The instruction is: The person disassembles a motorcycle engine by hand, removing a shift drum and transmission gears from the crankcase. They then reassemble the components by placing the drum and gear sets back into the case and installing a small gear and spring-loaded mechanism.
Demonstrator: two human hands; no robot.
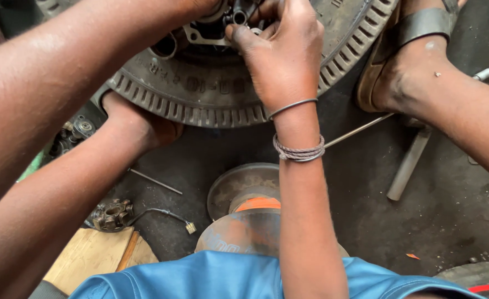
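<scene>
A small tyre (211, 94) with a toothed tread lies flat on the dark floor between my feet. My right hand (283, 55), with thin metal bangles on the wrist, reaches to the wheel's hub (205, 30). Its fingers are pinched around a small dark metal fitting (239, 14). My left forearm crosses from the upper left to the same hub. Only the wrist of my left hand (197, 6) shows at the frame's top edge; its fingers are out of sight. My left foot (139, 124) rests against the tyre's near edge, and my sandalled right foot (405, 50) against its right side.
A rusty round metal drum (244, 216) with an orange band stands under my right forearm. A small coil part with a wire (114, 215) lies beside a wooden board (89, 254). A thin rod (361, 130), a grey pipe (408, 163) and another small mechanism (75, 133) lie on the floor.
</scene>
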